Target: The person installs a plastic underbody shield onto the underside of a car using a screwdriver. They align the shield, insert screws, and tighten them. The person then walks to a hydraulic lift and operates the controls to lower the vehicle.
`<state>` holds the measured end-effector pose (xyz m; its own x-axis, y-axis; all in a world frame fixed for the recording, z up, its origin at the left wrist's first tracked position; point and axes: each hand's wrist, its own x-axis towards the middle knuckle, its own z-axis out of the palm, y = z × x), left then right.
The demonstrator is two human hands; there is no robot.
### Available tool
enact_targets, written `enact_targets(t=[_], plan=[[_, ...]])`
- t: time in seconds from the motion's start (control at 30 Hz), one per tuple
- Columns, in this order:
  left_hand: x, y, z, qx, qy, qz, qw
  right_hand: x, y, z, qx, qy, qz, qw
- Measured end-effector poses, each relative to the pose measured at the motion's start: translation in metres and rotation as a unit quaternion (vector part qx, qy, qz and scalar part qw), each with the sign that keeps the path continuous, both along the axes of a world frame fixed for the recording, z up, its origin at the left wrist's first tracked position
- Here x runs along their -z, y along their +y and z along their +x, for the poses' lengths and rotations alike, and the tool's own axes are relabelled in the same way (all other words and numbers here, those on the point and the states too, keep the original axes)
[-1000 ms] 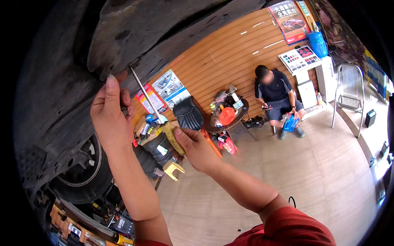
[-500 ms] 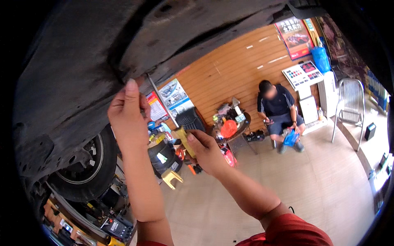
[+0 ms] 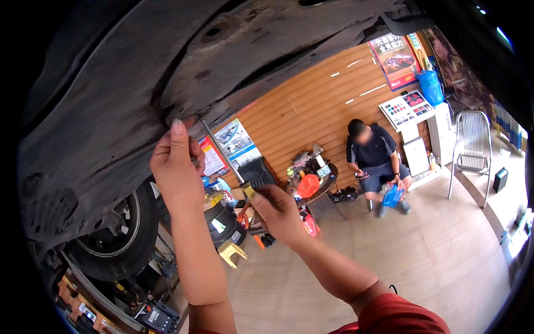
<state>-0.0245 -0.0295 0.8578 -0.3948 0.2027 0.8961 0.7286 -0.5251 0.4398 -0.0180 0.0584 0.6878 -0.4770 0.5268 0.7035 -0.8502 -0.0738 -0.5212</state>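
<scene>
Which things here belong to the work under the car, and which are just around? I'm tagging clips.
In use: left hand, right hand, screwdriver, car underside panel.
Just around: wheel, metal chair, seated person, yellow stool.

A red poster [image 3: 396,53] hangs on the slatted wall above a white colour-swatch display board [image 3: 406,109].

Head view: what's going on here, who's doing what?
A person stands under a raised car, working on its dirty underbody panel. The left hand presses against the panel's edge, while the right hand holds a long screwdriver by its handle, shaft angled up to the same spot. A wheel hangs at the left. Another person sits by the orange wall, not involved.
</scene>
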Motion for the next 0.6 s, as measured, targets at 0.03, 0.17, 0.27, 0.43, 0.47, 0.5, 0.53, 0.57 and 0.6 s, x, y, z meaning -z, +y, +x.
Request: enact_targets(t=[0.03,0.17,0.27,0.43,0.47,0.5,0.53,0.57,0.6], plan=[[0.0,-0.001,0.0,-0.001,-0.002,-0.002,1.0,0.001,0.001,-0.002,0.002,0.001,-0.005,1.0],[-0.002,-0.002,-0.002,-0.005,0.017,-0.007,1.0,-0.001,0.005,-0.007,0.218,0.098,0.045,0.97],[-0.002,-0.002,-0.002,0.007,0.011,-0.007,1.0,-0.007,0.01,0.009,-0.302,-0.039,-0.064,0.95],[-0.003,0.0,-0.006,0.014,0.02,-0.008,1.0,-0.006,0.001,-0.009,0.044,0.046,0.003,0.998],[-0.002,0.001,-0.006,0.017,0.019,-0.01,1.0,-0.006,0.001,-0.012,0.18,0.103,0.041,0.977],[-0.002,0.002,-0.003,0.017,0.019,-0.01,1.0,-0.006,0.001,-0.014,0.325,0.147,0.059,0.932],[-0.001,0.004,0.001,0.021,0.011,0.003,1.0,-0.004,0.005,-0.013,0.357,0.131,0.089,0.921],[-0.002,0.003,0.003,0.022,0.004,0.016,1.0,-0.006,0.007,-0.008,0.386,0.116,0.119,0.908],[-0.003,0.001,0.001,0.021,0.005,0.016,1.0,-0.007,0.009,-0.002,0.384,0.117,0.118,0.908]])
